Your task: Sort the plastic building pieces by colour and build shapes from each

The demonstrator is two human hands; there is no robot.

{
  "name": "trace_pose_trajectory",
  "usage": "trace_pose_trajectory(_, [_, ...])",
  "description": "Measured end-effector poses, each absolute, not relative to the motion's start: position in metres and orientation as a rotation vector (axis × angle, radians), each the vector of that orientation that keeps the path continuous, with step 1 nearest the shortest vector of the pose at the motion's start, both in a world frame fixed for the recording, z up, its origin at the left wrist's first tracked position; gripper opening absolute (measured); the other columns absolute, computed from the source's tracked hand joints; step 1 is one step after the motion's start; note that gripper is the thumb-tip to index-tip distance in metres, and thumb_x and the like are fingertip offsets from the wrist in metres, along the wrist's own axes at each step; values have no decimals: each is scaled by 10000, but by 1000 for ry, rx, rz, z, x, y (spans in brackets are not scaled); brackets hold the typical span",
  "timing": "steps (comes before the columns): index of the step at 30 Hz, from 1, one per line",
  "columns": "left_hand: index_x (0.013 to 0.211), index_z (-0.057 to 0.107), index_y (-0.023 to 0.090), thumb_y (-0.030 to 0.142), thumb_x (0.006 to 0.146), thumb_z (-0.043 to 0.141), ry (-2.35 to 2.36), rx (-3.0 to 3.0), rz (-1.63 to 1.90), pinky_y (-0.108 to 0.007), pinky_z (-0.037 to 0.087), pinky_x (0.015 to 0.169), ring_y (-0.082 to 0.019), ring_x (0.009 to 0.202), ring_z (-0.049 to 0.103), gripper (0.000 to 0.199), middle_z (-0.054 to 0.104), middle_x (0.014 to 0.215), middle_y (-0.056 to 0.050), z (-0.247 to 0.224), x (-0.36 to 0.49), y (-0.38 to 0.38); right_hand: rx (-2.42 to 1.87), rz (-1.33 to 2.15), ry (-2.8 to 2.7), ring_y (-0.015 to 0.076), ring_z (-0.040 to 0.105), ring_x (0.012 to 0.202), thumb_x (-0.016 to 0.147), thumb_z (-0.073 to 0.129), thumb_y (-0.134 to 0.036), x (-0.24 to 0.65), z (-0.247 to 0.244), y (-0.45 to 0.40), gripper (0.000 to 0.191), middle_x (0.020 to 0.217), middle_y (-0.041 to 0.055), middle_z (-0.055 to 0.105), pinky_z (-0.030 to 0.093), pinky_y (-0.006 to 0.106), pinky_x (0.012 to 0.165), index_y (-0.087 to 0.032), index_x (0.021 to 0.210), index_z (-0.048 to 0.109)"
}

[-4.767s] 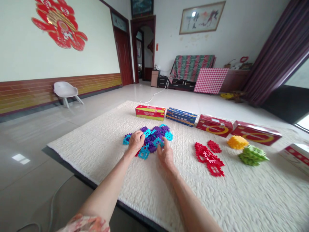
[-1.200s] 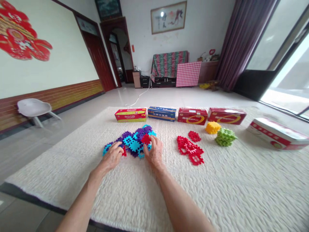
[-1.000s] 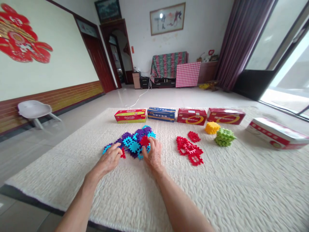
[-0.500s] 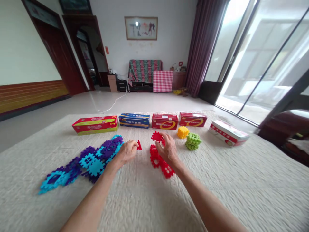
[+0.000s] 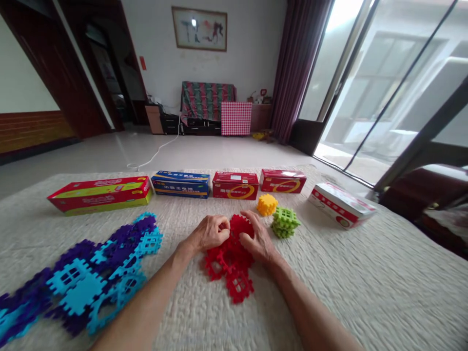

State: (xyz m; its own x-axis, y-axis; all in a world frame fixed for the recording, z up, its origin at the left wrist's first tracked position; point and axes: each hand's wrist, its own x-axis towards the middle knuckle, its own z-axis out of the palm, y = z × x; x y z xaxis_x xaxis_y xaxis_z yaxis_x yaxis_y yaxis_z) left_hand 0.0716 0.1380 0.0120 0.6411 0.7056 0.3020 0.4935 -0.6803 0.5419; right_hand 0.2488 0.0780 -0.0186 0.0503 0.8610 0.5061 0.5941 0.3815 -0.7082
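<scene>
Several red interlocking pieces lie in a heap between my hands on the cream cover. My left hand is closed at the heap's upper left, its fingers curled on a red piece. At the right side, my right hand has thumb and fingers around the edge of a red toothed piece. Just beyond that hand are a green block cube and a smaller yellow one. Purple and light blue pieces are piled at the left.
Along the back stand a red and yellow-green box, a blue box, a red box and another red box. A white and red box lies at the right.
My left hand has moved right to the red pieces, and the small red piece it held apart is now among them. The view has shifted, so the surroundings appear further left.
</scene>
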Motion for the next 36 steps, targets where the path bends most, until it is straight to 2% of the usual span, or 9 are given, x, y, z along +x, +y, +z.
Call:
trace_pose_trajectory(4, [785, 645, 169, 151, 775, 481, 1015, 2351, 911, -231, 442, 661, -129, 655, 608, 166, 668, 701, -13, -6, 74, 144, -1392, 278, -1585, 245, 511, 1156, 713, 512, -194, 248, -24, 83, 487, 1234, 116, 557, 403, 413, 1003, -171, 1199, 513])
trace_pose_trajectory(9, [925, 661, 186, 200, 821, 463, 1077, 2180, 1002, -250, 497, 735, -159, 788, 661, 224, 717, 850, -41, -21, 70, 154, -1534, 155, -1580, 267, 554, 1068, 801, 545, -285, 245, -32, 89, 435, 1149, 140, 604, 440, 439, 925, -149, 1213, 513])
trace_pose_trajectory(11, [981, 662, 189, 199, 823, 454, 1057, 2177, 983, -272, 505, 809, -171, 876, 659, 261, 716, 946, -56, -23, 70, 156, -1553, 114, -1643, 268, 555, 1053, 809, 560, -304, 244, -33, 89, 436, 1135, 135, 613, 432, 441, 920, -158, 1217, 513])
trace_pose_trajectory(15, [1186, 602, 162, 142, 769, 458, 921, 2339, 887, -365, 386, 1054, -212, 1178, 536, 442, 622, 1236, -93, -26, 78, 157, -1580, 92, -1754, 256, 552, 1040, 846, 531, -305, 243, -29, 88, 342, 1130, 110, 625, 407, 429, 930, -183, 1166, 545])
trace_pose_trajectory(18, [1255, 563, 154, 112, 733, 453, 875, 2408, 797, -393, 321, 1106, -221, 1248, 475, 535, 572, 1310, -96, -27, 83, 155, -1543, 145, -1767, 232, 570, 1004, 873, 484, -272, 243, -25, 87, 279, 1088, 94, 644, 419, 390, 910, -183, 1125, 563])
trace_pose_trajectory(21, [1221, 589, 165, 108, 724, 443, 855, 2356, 790, -372, 348, 1083, -207, 1203, 511, 522, 598, 1275, -84, -26, 82, 155, -1467, 232, -1730, 208, 594, 956, 877, 459, -243, 242, -21, 84, 257, 1027, 73, 665, 447, 337, 866, -184, 1098, 576])
trace_pose_trajectory(26, [1121, 647, 181, 144, 762, 427, 862, 2089, 784, -281, 467, 910, -164, 948, 633, 422, 708, 997, -36, -18, 76, 156, -1376, 411, -1628, 155, 641, 787, 894, 409, -230, 242, -18, 80, 241, 894, 25, 699, 481, 254, 730, -207, 995, 628])
trace_pose_trajectory(32, [1092, 644, 130, 220, 777, 449, 855, 1791, 824, -245, 483, 679, -127, 671, 603, 382, 704, 798, -31, -20, 71, 161, -1337, 550, -1271, 167, 662, 716, 862, 448, -319, 244, -20, 82, 254, 805, 50, 718, 519, 278, 676, -183, 946, 646])
trace_pose_trajectory(36, [1061, 650, 118, 249, 772, 468, 938, 1634, 1002, -237, 468, 660, -126, 682, 596, 367, 709, 813, -53, -28, 70, 169, -1320, 620, -1140, 170, 666, 704, 837, 467, -353, 247, -22, 87, 267, 810, 66, 716, 535, 296, 671, -171, 933, 637])
